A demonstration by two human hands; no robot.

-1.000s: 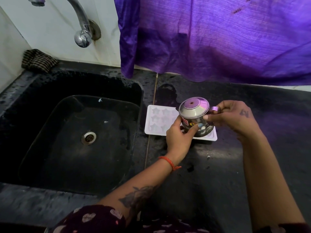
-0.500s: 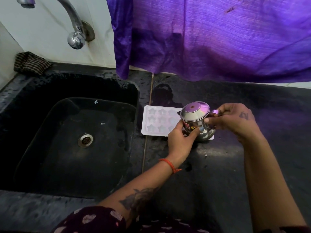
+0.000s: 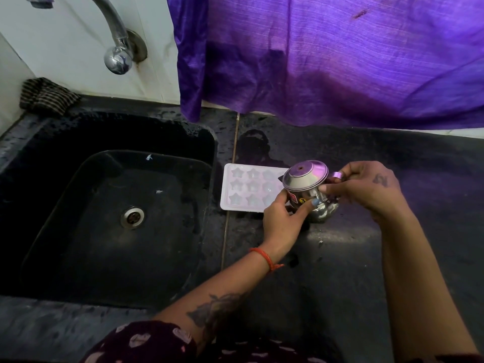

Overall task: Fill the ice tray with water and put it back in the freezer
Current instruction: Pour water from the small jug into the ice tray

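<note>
A white ice tray point(image 3: 247, 188) with star-shaped cells lies flat on the black counter, just right of the sink. Over its right end I hold a small steel jug point(image 3: 305, 183), tipped far over with its base facing up. My right hand point(image 3: 366, 191) grips the jug's handle. My left hand point(image 3: 284, 218) steadies the jug's lower body from the near side. The jug and my hands hide the tray's right cells. I cannot tell whether water is running out.
The black sink point(image 3: 112, 205) with its drain point(image 3: 132, 217) fills the left. A chrome tap point(image 3: 117, 52) arches above it. A folded checked cloth point(image 3: 45, 96) lies at the sink's back-left corner. A purple curtain point(image 3: 340, 56) hangs behind the dark counter point(image 3: 327, 271).
Both hands keep the tipped jug over the tray's right end. The jug sits slightly lower against the tray, and my head view has shifted a little.
</note>
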